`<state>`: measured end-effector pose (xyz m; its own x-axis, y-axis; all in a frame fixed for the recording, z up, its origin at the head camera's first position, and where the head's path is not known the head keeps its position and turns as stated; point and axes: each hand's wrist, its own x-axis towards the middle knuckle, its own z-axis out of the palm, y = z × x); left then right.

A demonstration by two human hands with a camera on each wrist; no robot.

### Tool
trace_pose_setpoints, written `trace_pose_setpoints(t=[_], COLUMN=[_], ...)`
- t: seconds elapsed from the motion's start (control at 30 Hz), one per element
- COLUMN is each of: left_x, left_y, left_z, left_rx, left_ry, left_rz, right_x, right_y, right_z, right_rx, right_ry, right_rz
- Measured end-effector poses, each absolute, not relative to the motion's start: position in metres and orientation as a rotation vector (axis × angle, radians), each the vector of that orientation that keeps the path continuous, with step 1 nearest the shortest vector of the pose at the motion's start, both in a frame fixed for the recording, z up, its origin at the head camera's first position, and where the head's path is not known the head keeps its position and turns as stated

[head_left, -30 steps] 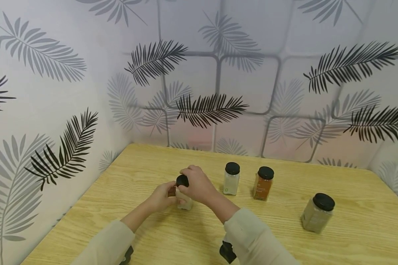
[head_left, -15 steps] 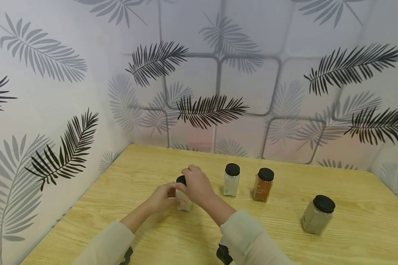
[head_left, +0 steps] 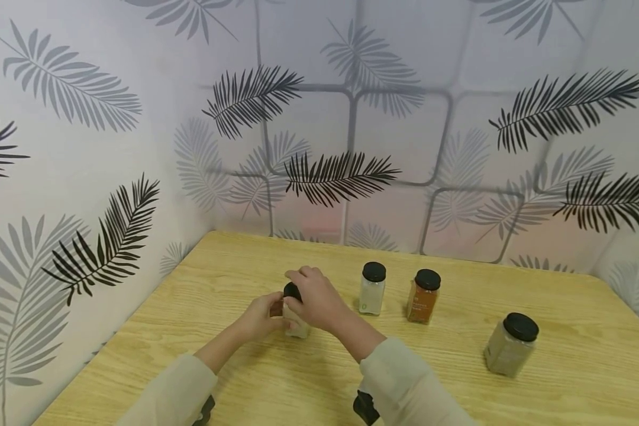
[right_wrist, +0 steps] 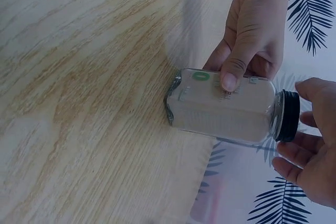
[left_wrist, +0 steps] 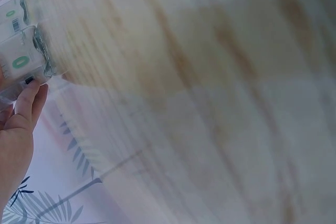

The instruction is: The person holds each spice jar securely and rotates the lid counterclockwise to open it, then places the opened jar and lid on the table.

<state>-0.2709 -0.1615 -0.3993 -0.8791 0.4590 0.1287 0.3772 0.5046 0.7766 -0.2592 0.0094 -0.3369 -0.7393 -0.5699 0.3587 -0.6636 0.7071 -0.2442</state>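
Note:
A clear glass spice jar (right_wrist: 223, 106) with pale powder and a black lid (right_wrist: 289, 115) stands upright on the wooden table, left of the other jars. My left hand (head_left: 260, 319) grips its body, the thumb across the side with the green mark in the right wrist view. Around the lid curl the fingers and thumb of my right hand (head_left: 318, 299), covering part of it in the head view. The lid sits on the jar's neck; whether it is loose I cannot tell. In the left wrist view my left hand (left_wrist: 18, 135) shows only at the left edge.
Right of the hands stand a pale-filled jar (head_left: 371, 290), an orange-red spice jar (head_left: 423, 297) and a wider beige-filled jar (head_left: 511, 346), all black-lidded. Leaf-patterned walls (head_left: 309, 118) border the table (head_left: 234, 254) at the back and left.
My right hand has turned back and forth a little about the lid, its thumb shifting and the forearm swinging left, then right. My left hand and the jars have stayed put.

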Motion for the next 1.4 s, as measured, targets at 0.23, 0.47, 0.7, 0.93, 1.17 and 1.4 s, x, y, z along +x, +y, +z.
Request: trace_pose_setpoints(t=[0.23,0.47,0.7,0.93,1.17,1.4], left_x=[-0.271,-0.271,-0.271,-0.272,-0.273,-0.273], left_y=[-0.161,-0.161,-0.161,-0.162,-0.163,-0.162], left_z=[-0.400,-0.399,-0.399,-0.401,-0.401,-0.400], left_rx=[0.749,0.747,0.739,0.750,0.740,0.718], left_ry=[2.648,2.649,2.667,2.615,2.611,2.613], left_rz=[1.338,1.333,1.324,1.360,1.354,1.354], right_x=[-0.259,-0.258,-0.256,-0.257,-0.259,-0.259], right_y=[0.005,0.003,0.005,0.008,0.010,0.010], right_z=[-0.340,-0.339,-0.336,-0.334,-0.332,-0.329], right_rx=[0.809,0.764,0.845,0.960,1.060,1.092], right_ry=[-2.719,-2.747,-2.714,-2.739,-2.754,-2.802], right_rz=[0.430,0.428,0.430,0.490,0.551,0.573])
